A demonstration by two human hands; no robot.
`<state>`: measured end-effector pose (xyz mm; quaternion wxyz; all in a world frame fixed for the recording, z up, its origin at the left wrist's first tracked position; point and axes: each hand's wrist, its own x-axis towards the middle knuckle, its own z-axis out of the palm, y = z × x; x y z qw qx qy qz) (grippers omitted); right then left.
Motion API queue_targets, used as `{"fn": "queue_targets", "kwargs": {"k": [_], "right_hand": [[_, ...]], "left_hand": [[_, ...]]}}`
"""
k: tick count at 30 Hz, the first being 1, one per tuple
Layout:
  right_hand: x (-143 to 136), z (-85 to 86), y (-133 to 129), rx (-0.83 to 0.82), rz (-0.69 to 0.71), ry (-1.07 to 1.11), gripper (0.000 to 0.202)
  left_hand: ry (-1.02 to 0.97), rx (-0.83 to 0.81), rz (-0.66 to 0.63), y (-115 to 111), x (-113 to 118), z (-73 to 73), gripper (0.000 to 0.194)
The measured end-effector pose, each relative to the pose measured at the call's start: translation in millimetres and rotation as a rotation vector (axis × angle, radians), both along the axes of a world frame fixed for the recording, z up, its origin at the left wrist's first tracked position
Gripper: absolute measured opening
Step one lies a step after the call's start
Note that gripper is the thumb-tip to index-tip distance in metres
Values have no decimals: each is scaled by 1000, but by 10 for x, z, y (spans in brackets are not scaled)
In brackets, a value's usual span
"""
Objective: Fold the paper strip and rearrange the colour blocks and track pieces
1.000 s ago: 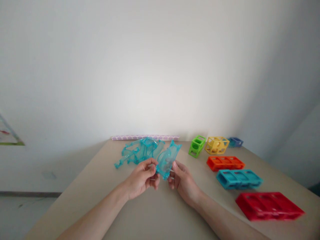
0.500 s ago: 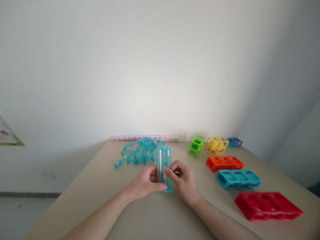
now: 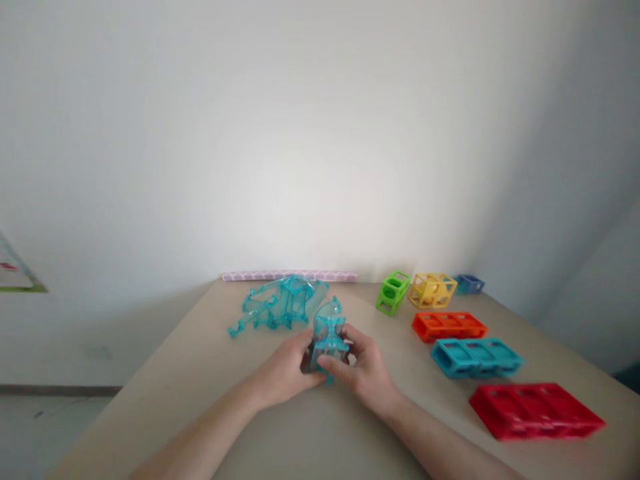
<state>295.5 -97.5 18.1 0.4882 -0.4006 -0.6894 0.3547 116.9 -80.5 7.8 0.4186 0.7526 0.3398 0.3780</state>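
Between my hands is a see-through teal plastic toy piece (image 3: 330,333), with a curved part at its top and small knobs along its edges. My left hand (image 3: 290,370) closes around its left side, thumb low at the front. My right hand (image 3: 365,367) grips the right side, and its thumb presses on the lower front face. The far fingers of both hands are partly hidden behind the piece. Just beyond, to the left, lies a heap of similar clear teal pieces (image 3: 290,303) on the table (image 3: 200,373).
At right stand a red block frame (image 3: 537,410), a teal block frame (image 3: 477,358) and an orange one (image 3: 450,325). Behind them are a green frame (image 3: 393,292), a yellow frame (image 3: 433,290) and a blue one (image 3: 469,284). A purple patterned strip (image 3: 280,275) lies along the wall.
The teal piece has been turned in my hands: its long tubes stood upright before, and now a knobbed, curved side faces me. My right thumb has shifted lower. The heap and frames stay put.
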Motion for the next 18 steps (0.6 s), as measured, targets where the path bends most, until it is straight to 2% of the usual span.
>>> {"fn": "queue_targets", "kwargs": {"k": [5, 15, 18], "right_hand": [[2, 2, -3, 5, 3, 5, 22], [2, 53, -30, -7, 47, 11, 21], [0, 48, -32, 5, 43, 1, 20]], "left_hand": [[140, 62, -4, -5, -36, 32, 60], [202, 109, -14, 2, -60, 58, 59], [164, 94, -20, -3, -67, 65, 57]]}}
